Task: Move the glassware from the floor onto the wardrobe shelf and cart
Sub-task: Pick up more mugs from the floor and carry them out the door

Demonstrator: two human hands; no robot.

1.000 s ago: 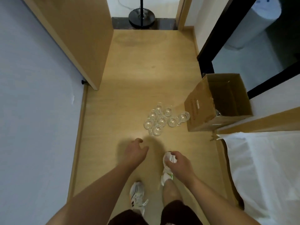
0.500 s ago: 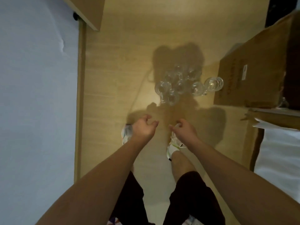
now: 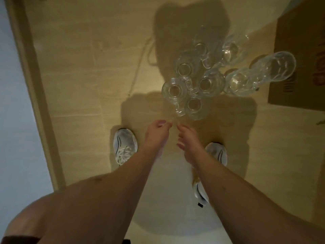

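Head view: your left hand (image 3: 157,136) and right hand (image 3: 189,143) hang side by side over the floor (image 3: 84,71), fingertips nearly meeting, both empty. Left fingers are loosely curled on nothing; right fingers are relaxed and spread. The glasses (image 3: 207,76) stand clustered on the floor at 12 to 1 o'clock from your hands, apart from them; the nearest glass (image 3: 194,105) sits just beyond your right fingertips, untouched. Two larger glasses (image 3: 260,74) lie at the cluster's 3 o'clock edge, beside the box (image 3: 299,67). Your shoes (image 3: 124,145) flank your wrists at 9 and 3 o'clock. The wall (image 3: 10,103) runs along 9 o'clock.
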